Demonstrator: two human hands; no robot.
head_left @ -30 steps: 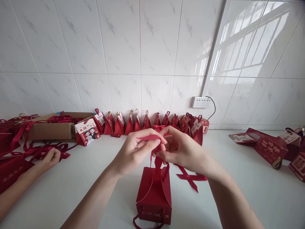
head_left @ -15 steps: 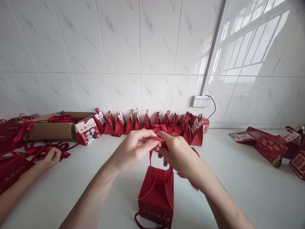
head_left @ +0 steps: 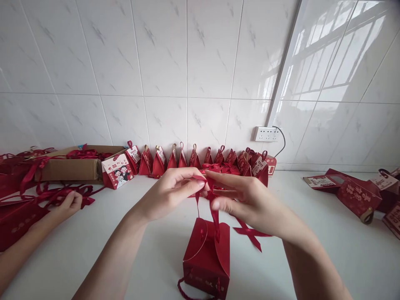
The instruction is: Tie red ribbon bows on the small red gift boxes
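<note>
My left hand (head_left: 178, 189) pinches a red ribbon (head_left: 214, 216) between thumb and fingers, above a small red gift box (head_left: 208, 262). The ribbon runs down to slits in the curved top flaps of the box. Beside it, my right hand (head_left: 243, 196) has its fingers stretched out and the thumb apart. Its fingertips are at the ribbon, perhaps touching it. A twisted red cord handle (head_left: 184, 289) hangs at the near side of the box. Another ribbon end (head_left: 250, 233) shows below my right hand.
Several finished-looking red boxes (head_left: 158, 161) line the tiled wall. At left, a cardboard box (head_left: 67, 170) holds red ribbons, and another person's hand (head_left: 71, 202) rests by loose ribbon. More red boxes (head_left: 356, 193) lie at right. A power strip (head_left: 267, 133) is on the wall.
My right hand has opened from a closed grip at the ribbon and shifted right, thumb apart. My left hand keeps its pinch. The view has shifted slightly.
</note>
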